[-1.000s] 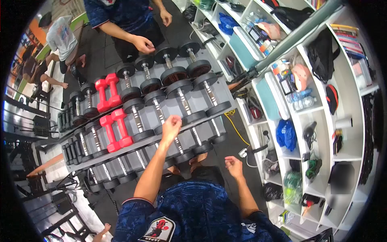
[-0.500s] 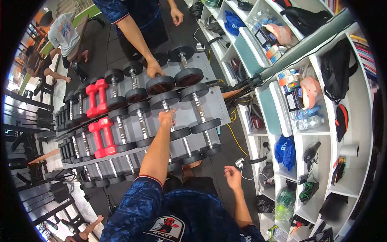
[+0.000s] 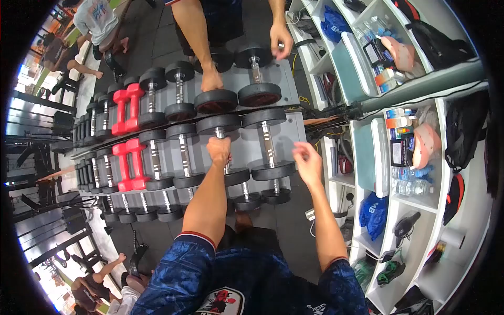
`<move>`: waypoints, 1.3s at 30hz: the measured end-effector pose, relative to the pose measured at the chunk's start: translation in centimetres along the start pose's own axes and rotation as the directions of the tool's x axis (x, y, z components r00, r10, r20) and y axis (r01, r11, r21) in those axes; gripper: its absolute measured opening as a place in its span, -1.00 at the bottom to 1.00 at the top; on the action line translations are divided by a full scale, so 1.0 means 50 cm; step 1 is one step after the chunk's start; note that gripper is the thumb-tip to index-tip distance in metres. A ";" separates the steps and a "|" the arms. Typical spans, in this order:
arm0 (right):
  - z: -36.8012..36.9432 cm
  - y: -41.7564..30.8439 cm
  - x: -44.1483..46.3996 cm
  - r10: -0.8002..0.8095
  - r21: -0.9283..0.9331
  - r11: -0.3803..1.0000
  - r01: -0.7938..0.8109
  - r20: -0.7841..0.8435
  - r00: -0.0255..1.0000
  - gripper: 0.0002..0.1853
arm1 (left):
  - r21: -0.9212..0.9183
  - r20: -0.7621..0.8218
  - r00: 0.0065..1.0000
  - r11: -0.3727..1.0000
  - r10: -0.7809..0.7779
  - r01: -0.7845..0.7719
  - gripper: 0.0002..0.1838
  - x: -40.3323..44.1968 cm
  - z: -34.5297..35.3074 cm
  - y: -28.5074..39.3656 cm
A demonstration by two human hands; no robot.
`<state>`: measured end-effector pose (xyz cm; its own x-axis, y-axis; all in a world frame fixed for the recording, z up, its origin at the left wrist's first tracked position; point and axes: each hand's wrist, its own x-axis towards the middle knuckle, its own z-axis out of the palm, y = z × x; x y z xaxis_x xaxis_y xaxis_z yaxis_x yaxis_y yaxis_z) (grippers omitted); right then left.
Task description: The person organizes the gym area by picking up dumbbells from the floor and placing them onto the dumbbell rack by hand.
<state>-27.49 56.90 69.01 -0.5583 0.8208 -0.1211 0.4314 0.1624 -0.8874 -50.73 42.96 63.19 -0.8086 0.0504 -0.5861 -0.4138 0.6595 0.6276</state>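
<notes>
My left hand (image 3: 218,150) is closed round the chrome handle of a black dumbbell (image 3: 237,177), which lies on the grey rack (image 3: 297,126). Its far head touches the row of weights near the mirror. To the right lies another black dumbbell (image 3: 269,148) with nobody gripping it. My right hand (image 3: 308,161) hovers just beside that dumbbell's near head, fingers loosely bent and apart, nothing in them. A pair of red dumbbells (image 3: 129,165) sits farther left in the same row.
A mirror (image 3: 294,90) behind the rack repeats the weights and my arms. More dumbbells (image 3: 276,195) stand on a lower tier. On the right, a white shelf (image 3: 415,202) holds bottles, bags and shoes. Other people (image 3: 94,289) sit at the lower left.
My right hand has risen from low beside my body to the right end of the rack. My left hand now wraps more fully round the dumbbell's handle. The view has shifted slightly.
</notes>
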 end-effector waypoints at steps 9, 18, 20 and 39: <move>0.135 -0.031 0.144 0.583 -0.078 0.762 -0.643 0.514 0.629 -0.44 | 0.000 -0.032 0.999 0.999 -0.036 0.036 -0.73 -0.003 -0.001 0.014; 0.192 -0.003 0.158 0.569 0.154 0.580 -0.800 0.627 0.532 -0.78 | 0.056 -0.021 0.999 0.997 -0.049 0.050 -0.78 0.000 0.002 0.018; 0.202 -0.008 0.156 0.580 0.168 0.580 -0.797 0.602 0.549 -0.73 | 0.083 -0.014 1.000 0.996 -0.023 0.024 -0.80 0.022 0.008 -0.002; 0.093 0.074 -0.094 0.624 0.167 0.682 -0.712 0.376 0.686 -0.86 | 0.109 -0.050 0.999 0.994 -0.013 0.019 -0.72 0.037 0.019 -0.024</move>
<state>-26.57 51.08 64.25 -0.3799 0.4583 -0.8035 0.5733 -0.5650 -0.5933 -51.36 42.99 60.87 -0.8231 0.0039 -0.5679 -0.3808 0.7380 0.5570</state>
